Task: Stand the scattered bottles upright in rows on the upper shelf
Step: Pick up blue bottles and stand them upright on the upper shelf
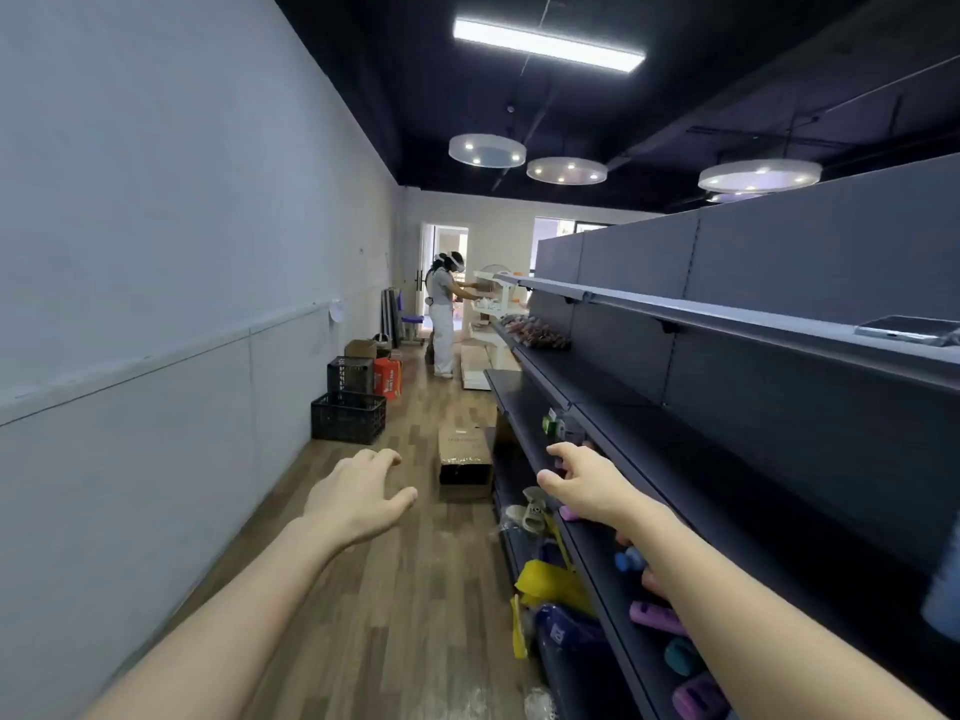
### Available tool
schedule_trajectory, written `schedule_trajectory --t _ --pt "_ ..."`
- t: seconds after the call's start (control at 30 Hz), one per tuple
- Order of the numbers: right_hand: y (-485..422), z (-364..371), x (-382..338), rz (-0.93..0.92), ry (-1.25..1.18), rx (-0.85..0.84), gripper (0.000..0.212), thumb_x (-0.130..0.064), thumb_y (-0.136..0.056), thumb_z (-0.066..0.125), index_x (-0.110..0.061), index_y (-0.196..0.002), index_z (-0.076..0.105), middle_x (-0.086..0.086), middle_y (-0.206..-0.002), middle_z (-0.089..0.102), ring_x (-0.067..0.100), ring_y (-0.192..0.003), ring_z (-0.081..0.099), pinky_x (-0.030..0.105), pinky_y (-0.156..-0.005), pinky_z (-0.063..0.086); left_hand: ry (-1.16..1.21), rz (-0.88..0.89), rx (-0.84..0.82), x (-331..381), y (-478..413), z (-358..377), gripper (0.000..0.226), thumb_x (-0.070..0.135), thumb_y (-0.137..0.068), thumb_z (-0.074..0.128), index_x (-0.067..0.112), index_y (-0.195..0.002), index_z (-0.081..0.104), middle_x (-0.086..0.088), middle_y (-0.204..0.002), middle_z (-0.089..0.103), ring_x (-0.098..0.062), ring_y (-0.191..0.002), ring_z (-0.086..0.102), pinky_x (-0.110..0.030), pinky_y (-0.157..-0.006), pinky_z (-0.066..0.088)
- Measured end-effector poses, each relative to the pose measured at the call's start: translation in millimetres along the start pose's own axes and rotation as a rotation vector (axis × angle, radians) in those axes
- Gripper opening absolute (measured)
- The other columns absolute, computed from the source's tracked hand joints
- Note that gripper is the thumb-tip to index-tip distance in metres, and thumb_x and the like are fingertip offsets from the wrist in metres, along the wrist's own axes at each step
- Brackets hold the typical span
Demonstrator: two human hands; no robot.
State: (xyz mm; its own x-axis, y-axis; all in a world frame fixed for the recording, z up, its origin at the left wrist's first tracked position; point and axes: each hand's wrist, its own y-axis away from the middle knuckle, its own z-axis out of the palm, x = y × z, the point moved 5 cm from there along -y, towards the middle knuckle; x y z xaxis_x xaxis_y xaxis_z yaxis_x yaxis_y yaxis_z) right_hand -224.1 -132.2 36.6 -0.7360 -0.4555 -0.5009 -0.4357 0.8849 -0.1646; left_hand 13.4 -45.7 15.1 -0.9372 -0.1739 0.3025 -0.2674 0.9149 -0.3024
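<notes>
"Purple bottle [657,618]: which level?"

"Middle shelf [675,459], lying on its side, just under my right forearm. Teal bottle [683,657] lies beside it, closer to me. Second purple bottle [698,696] is closer still, also flat. Farther along are a blue bottle [628,558] and a pink bottle [571,513], the pink one near the front lip."

"Upper shelf?"

"Grey upper shelf [727,314] runs above, at about eye height. One flat silvery slab [904,327] rests on it. Could be a phone or a tablet; too blurred to say."

"Hands?"

"Well apart. Left hand [358,491] hovers over the wood floor [415,589], fingers loose and parted, gripping nothing. Right hand [587,485] reaches out above the middle shelf's front edge, fingers straight, thumb spread, nothing in it. It points toward some small green-topped packs [551,422]; touching or just short of them, I cannot tell."

"Aisle?"

"Cardboard box [465,454] on the floor against the shelving. Black crates [348,415] along the pale wall. Another person [441,314] stands at the far end, facing a white rack."
</notes>
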Motion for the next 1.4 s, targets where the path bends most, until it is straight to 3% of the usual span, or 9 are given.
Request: schedule_trajectory --t 0.37,0.63,0.93,1.17,1.4 --pt "33.4 17.5 27.8 0.099 0.072 -0.043 0.052 -0.031 -0.096 0.051 -0.012 -0.143 0.038 0.009 -0.144 0.044 0.024 -0.130 0.043 0.031 -0.104 0.034 -0.014 0.016 -0.099 17.4 15.8 37.1 0.051 0.050 -0.091 0.046 0.024 -0.135 0.042 -0.001 -0.137 0.045 -0.021 -0.126 0.044 -0.035 -0.091 0.043" --pt "71.5 17.3 73.6 0.284 0.135 -0.053 0.052 -0.034 -0.095 0.049 -0.014 -0.143 0.037 0.012 -0.139 0.045 0.029 -0.127 0.044 0.034 -0.102 0.035 0.004 0.117 -0.201 50.9 23.3 77.2 0.050 0.050 -0.091 0.046 0.023 -0.133 0.042 -0.003 -0.136 0.046 -0.023 -0.125 0.044 -0.036 -0.093 0.043" --pt "127.5 -6.5 124.5 0.446 0.165 -0.014 0.052 -0.029 -0.096 0.048 -0.013 -0.144 0.035 0.011 -0.143 0.042 0.027 -0.131 0.040 0.029 -0.104 0.031 0.059 0.296 -0.304 118.1 29.8 122.5 0.048 0.051 -0.091 0.047 0.023 -0.130 0.046 -0.005 -0.133 0.047 -0.025 -0.123 0.046 -0.036 -0.095 0.043" --pt "170.1 -32.5 169.8 0.579 0.143 0.016 0.056 -0.034 -0.096 0.047 -0.015 -0.145 0.031 0.012 -0.142 0.039 0.030 -0.126 0.044 0.040 -0.104 0.039 0.082 0.435 -0.350 180.5 31.0 147.0 0.047 0.050 -0.089 0.047 0.023 -0.127 0.048 -0.003 -0.127 0.052 -0.024 -0.119 0.049 -0.039 -0.095 0.045" --pt "203.1 -68.4 215.9 0.660 0.166 0.073 0.057 -0.035 -0.097 0.047 -0.015 -0.147 0.029 0.011 -0.144 0.038 0.030 -0.130 0.040 0.039 -0.105 0.035 0.105 0.550 -0.338 253.2 32.2 161.5 0.046 0.049 -0.089 0.047 0.021 -0.125 0.049 -0.004 -0.125 0.052 -0.025 -0.115 0.051 -0.037 -0.091 0.045"
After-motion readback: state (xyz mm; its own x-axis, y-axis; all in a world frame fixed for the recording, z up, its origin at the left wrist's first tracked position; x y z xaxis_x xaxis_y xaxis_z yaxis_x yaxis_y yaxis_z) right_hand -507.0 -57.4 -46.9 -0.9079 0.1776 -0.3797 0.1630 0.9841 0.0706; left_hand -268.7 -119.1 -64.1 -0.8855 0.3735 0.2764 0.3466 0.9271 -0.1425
